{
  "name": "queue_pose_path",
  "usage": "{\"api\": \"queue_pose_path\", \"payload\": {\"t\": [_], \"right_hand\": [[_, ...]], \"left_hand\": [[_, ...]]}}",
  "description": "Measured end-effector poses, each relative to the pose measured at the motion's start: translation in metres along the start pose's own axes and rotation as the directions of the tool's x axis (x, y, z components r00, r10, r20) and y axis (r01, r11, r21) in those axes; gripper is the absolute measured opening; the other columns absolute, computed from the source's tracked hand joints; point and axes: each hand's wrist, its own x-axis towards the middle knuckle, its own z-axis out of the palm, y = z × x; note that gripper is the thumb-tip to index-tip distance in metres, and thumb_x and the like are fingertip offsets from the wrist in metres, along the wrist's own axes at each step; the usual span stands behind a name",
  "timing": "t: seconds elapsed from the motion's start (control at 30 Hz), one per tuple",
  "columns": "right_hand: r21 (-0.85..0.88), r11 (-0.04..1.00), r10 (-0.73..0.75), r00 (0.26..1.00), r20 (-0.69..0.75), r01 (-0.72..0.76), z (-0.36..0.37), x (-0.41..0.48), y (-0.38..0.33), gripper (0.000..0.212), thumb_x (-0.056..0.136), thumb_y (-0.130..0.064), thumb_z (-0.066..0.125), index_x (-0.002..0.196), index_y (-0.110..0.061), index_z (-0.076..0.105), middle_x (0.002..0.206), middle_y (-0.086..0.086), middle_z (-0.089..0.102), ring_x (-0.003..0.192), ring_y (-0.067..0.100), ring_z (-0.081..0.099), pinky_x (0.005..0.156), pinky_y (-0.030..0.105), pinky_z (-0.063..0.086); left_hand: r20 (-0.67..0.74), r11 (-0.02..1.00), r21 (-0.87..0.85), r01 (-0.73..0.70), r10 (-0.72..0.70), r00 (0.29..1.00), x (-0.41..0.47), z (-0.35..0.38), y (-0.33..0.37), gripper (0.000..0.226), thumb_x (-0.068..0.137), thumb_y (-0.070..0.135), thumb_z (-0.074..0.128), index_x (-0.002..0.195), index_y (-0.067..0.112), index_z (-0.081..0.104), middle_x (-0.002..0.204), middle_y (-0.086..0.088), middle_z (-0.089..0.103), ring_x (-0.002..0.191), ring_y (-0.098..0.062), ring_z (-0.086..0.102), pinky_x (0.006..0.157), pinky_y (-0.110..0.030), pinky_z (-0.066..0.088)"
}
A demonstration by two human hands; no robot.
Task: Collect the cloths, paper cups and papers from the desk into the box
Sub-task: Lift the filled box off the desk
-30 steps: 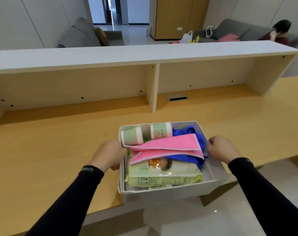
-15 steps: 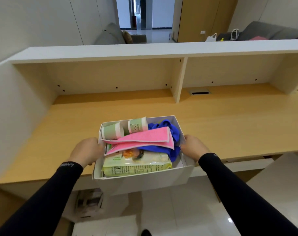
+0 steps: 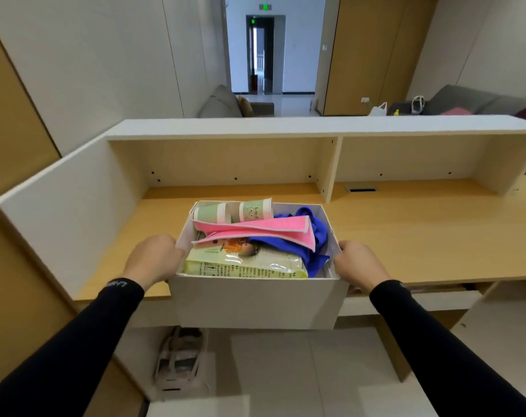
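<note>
A white box (image 3: 257, 302) is held off the desk's front edge, its near half over the floor. My left hand (image 3: 153, 258) grips its left wall and my right hand (image 3: 356, 263) grips its right wall. Inside lie green paper cups (image 3: 231, 212) on their sides at the far end, a pink cloth (image 3: 255, 230) over a blue cloth (image 3: 309, 242), and a pale green pack of paper tissues (image 3: 243, 264) at the near end.
The wooden desk (image 3: 421, 230) stretches right, with a white hutch shelf (image 3: 315, 127) and divider (image 3: 330, 170) behind. A white side panel (image 3: 69, 212) closes the left end. A bag (image 3: 180, 362) sits on the floor under the desk.
Both hands have lifted the box and drawn it toward me, past the desk's front edge. My view has pulled back and shifted left, showing the floor below.
</note>
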Motion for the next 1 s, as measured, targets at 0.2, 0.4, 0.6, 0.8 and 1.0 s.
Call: {"api": "queue_pose_path", "payload": {"t": [0.2,0.4,0.6,0.8,1.0], "right_hand": [[0.016,0.998,-0.056,0.996,-0.073,0.058,-0.036,-0.03,-0.076,0.024,0.087,-0.009,0.038,0.092,-0.003,0.061,0.08,0.016,0.067,0.061,0.027,0.066,0.046,0.033,0.057],[0.012,0.994,-0.11,0.984,-0.141,0.113,-0.044,-0.061,-0.137,0.023,0.085,-0.007,0.038,0.09,-0.001,0.06,0.077,0.017,0.066,0.056,0.029,0.066,0.044,0.033,0.056],[0.024,0.995,-0.093,0.988,-0.125,0.097,-0.04,-0.086,-0.167,0.019,0.089,-0.007,0.039,0.089,-0.001,0.057,0.073,0.016,0.064,0.052,0.026,0.065,0.041,0.03,0.054],[-0.04,0.994,-0.106,0.986,-0.125,0.102,-0.042,-0.106,-0.176,0.016,0.091,-0.007,0.04,0.087,-0.002,0.055,0.079,0.017,0.064,0.064,0.029,0.067,0.058,0.04,0.06],[-0.047,0.996,-0.088,0.984,-0.153,0.082,-0.048,-0.114,-0.18,0.016,0.092,-0.009,0.041,0.082,-0.005,0.053,0.071,0.012,0.06,0.062,0.026,0.066,0.058,0.038,0.06]], "left_hand": [[-0.167,0.999,-0.042,-0.032,0.024,0.986,-0.01,-0.079,-0.024,0.046,0.089,0.035,0.044,0.055,0.006,0.054,0.052,-0.008,0.052,0.052,-0.026,0.049,0.045,-0.03,0.029],[-0.197,0.999,-0.034,-0.021,0.014,0.98,-0.018,-0.145,-0.056,0.033,0.087,0.029,0.049,0.071,0.004,0.064,0.068,-0.012,0.063,0.07,-0.033,0.058,0.05,-0.031,0.035],[-0.207,0.998,-0.06,-0.016,0.003,0.978,-0.025,-0.172,-0.077,0.035,0.089,0.03,0.048,0.07,0.005,0.065,0.065,-0.01,0.064,0.063,-0.026,0.059,0.047,-0.029,0.034],[-0.193,0.998,-0.058,-0.016,0.004,0.981,-0.036,-0.179,-0.083,0.034,0.09,0.026,0.048,0.076,0.001,0.067,0.064,-0.01,0.061,0.059,-0.026,0.055,0.046,-0.028,0.035],[-0.224,0.999,-0.03,-0.042,0.035,0.974,-0.038,-0.187,-0.081,0.039,0.091,0.029,0.046,0.076,0.0,0.066,0.064,-0.011,0.06,0.057,-0.026,0.052,0.046,-0.029,0.032]]}}
